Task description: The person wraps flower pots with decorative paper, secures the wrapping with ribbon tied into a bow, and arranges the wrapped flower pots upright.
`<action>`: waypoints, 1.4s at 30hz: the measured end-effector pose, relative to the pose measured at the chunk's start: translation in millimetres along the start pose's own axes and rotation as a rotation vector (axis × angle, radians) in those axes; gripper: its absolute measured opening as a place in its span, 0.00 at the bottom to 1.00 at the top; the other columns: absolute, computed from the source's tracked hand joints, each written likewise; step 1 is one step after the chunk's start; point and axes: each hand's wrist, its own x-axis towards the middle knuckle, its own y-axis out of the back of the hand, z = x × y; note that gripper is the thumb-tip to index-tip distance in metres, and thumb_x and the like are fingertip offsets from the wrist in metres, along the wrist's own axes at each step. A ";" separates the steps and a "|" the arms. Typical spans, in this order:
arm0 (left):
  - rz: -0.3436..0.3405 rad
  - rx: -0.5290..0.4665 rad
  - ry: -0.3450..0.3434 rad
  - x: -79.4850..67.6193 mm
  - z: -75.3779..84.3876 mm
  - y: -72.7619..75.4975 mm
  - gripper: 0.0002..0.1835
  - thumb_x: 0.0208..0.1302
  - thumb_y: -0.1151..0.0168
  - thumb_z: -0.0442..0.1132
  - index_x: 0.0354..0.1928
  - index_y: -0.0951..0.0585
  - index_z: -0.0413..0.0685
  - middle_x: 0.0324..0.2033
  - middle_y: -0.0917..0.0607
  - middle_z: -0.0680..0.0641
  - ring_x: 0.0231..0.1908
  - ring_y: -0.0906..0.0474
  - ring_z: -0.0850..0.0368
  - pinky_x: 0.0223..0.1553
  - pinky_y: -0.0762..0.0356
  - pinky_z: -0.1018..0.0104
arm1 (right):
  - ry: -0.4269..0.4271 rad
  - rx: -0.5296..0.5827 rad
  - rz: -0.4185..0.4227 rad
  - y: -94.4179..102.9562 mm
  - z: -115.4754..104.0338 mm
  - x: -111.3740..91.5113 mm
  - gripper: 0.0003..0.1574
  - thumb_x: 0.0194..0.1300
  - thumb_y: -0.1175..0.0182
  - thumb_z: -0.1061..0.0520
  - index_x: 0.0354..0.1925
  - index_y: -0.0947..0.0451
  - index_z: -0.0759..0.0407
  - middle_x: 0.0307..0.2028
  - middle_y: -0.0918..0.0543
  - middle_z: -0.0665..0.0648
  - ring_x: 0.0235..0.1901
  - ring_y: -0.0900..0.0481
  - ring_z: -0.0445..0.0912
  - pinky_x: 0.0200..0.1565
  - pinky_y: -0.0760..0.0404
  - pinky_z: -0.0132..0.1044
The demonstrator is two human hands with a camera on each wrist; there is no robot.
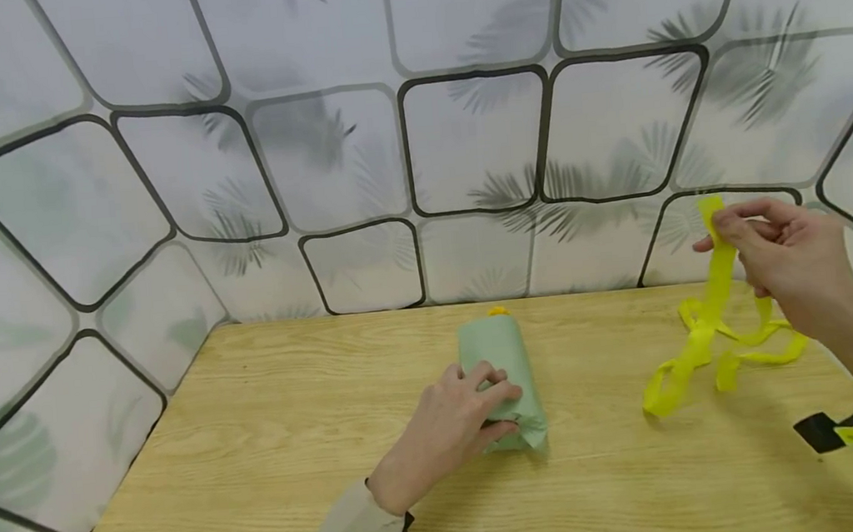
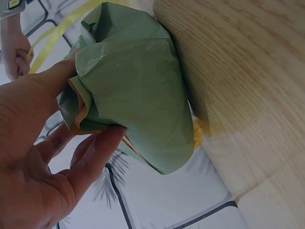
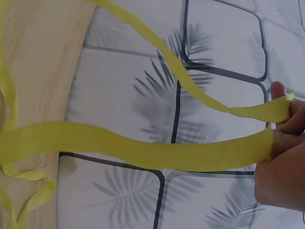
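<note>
Person's left hand is gripping the near end of a pale green, oblong wrapped package, which sits around mid-surface. Over on the right, their raised right hand is pinching a bright yellow flat ribbon, loops dangling over the light wood-grain surface.

A pale green paper-wrapped package lies lengthwise on the wooden table, its near end crumpled into folds, with a tan inner side showing at the paper's edge. The left hand grips that end. A flat, bright yellow ribbon, well apart to the right, hangs in 2 lengths from the right hand, its lower part looped loosely on the table.
</note>
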 end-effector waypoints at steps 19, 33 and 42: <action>0.007 0.006 0.005 -0.8 -0.2 -2.1 0.20 0.59 0.28 0.59 0.52 0.16 0.66 0.50 0.16 0.57 0.31 0.23 0.59 0.28 0.22 0.73 | 0.380 -0.887 -0.027 8.6 19.8 -2.0 0.18 0.77 0.44 0.52 0.39 0.16 0.65 0.32 0.14 0.68 0.27 0.23 0.55 0.40 0.19 0.50; -0.026 -0.012 0.008 -1.7 -1.2 1.0 0.20 0.61 0.29 0.58 0.53 0.17 0.65 0.52 0.17 0.56 0.32 0.22 0.58 0.28 0.25 0.74 | -0.168 -0.332 -0.122 -5.5 38.8 23.5 0.26 0.75 0.41 0.44 0.55 0.20 0.66 0.30 0.17 0.30 0.29 0.17 0.25 0.33 0.18 0.21; -0.033 -0.020 -0.005 -0.6 -0.7 2.3 0.19 0.61 0.28 0.57 0.53 0.17 0.66 0.52 0.17 0.55 0.33 0.22 0.58 0.30 0.24 0.73 | -0.239 -0.110 -0.285 -76.7 42.3 63.0 0.13 0.72 0.35 0.56 0.50 0.17 0.60 0.36 0.15 0.35 0.35 0.13 0.30 0.43 0.15 0.26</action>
